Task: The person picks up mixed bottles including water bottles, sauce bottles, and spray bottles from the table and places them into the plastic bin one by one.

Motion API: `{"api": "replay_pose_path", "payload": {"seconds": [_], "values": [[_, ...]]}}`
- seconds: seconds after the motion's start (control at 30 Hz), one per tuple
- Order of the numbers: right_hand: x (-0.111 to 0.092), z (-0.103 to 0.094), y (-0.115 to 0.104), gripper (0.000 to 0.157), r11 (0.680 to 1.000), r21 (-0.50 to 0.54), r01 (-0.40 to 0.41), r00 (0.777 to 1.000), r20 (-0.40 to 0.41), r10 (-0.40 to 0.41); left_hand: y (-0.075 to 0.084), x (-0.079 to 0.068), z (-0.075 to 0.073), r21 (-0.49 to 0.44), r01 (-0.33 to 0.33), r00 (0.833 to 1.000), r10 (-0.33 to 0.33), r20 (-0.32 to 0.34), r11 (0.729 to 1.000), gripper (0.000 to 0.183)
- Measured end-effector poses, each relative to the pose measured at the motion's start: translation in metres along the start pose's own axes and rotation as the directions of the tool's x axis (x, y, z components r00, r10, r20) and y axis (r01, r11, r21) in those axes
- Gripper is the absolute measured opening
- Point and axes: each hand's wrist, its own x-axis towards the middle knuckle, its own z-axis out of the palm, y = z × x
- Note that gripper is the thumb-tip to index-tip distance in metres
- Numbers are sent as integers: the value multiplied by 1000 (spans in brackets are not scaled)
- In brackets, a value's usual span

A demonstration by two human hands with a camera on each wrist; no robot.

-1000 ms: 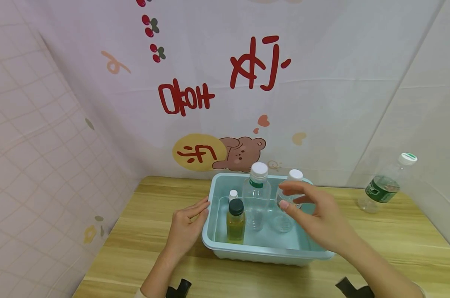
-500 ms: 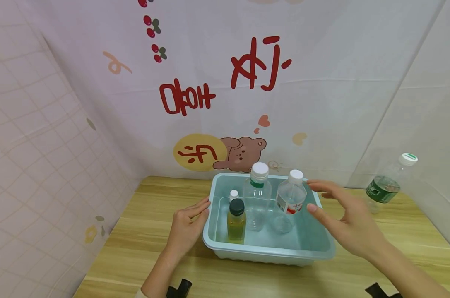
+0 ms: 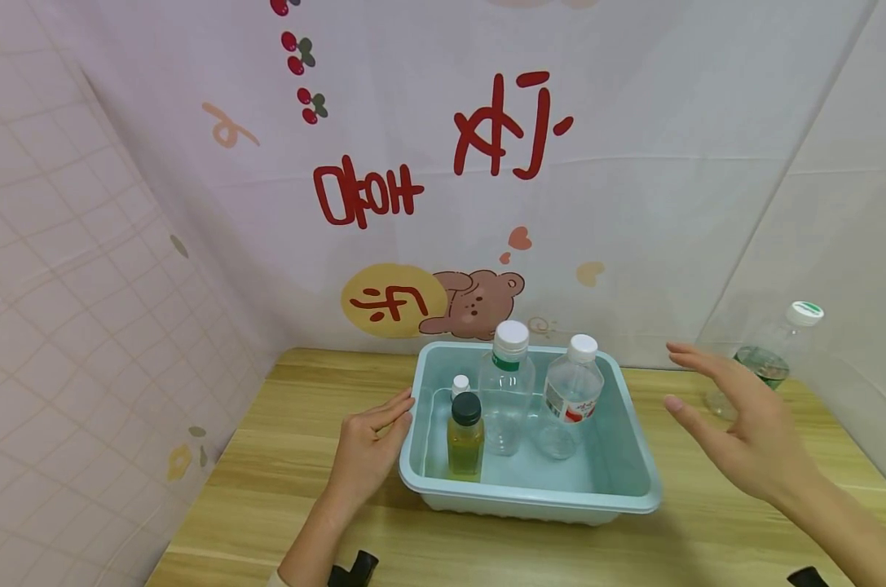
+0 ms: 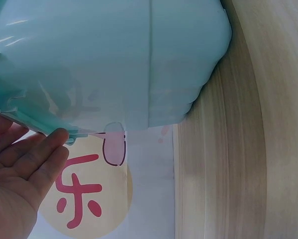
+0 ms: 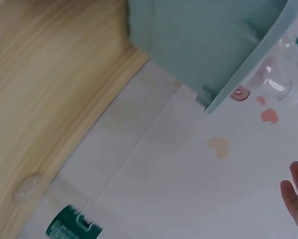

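Note:
My left hand (image 3: pixel 369 447) rests its straight fingers against the left rim of a light-blue plastic basin (image 3: pixel 531 492); the left wrist view shows the fingertips (image 4: pixel 59 137) right under that rim. Inside the basin stand a tall clear bottle (image 3: pixel 507 391) with a white cap, a shorter clear bottle (image 3: pixel 575 383) with a red and white label, a small dark-capped bottle (image 3: pixel 465 440) of yellow-green liquid, and a small white-capped bottle (image 3: pixel 460 385) mostly hidden behind it. My right hand (image 3: pixel 754 428), fingers spread and holding nothing, is in the air between the basin and a green-labelled clear bottle (image 3: pixel 761 367), partly covering it.
The wooden table (image 3: pixel 303 408) carries the basin and, at its back right, the green-labelled bottle. A white printed cloth (image 3: pixel 633 204) hangs behind, and a grid-patterned cloth (image 3: pixel 68 326) borders the left side.
My right hand has moved right, from over the shorter clear bottle, past the basin's right rim, towards the green-labelled bottle. My left hand and the basin have stayed in place.

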Motion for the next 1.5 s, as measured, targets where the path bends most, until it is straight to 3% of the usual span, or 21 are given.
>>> {"api": "replay_pose_path", "payload": {"seconds": [0.23, 0.6, 0.77, 1.07, 1.3, 1.5], "values": [[-9, -17, 26, 66, 994, -80, -69, 997, 37, 72, 0, -1, 2, 2, 17, 1000, -17, 2, 1000, 24], [-14, -36, 68, 84, 963, -261, -61, 992, 95, 88, 1, -1, 3, 6, 26, 1000, -26, 2, 1000, 24], [-8, -40, 84, 93, 938, -345, -44, 993, 84, 77, 2, -2, 3, 8, 16, 1000, -16, -7, 1000, 24], [0, -50, 110, 105, 884, -449, -127, 982, 66, 175, 4, -2, 3, 5, 21, 1000, -21, 1, 1000, 24], [-1, -60, 131, 104, 839, -467, -279, 940, 44, 338, 3, -2, 4, 7, 35, 999, -35, 7, 999, 24], [1, -65, 146, 100, 795, -424, -434, 867, 43, 496, 3, -4, 5, 3, 44, 999, -44, 7, 999, 24]]}}
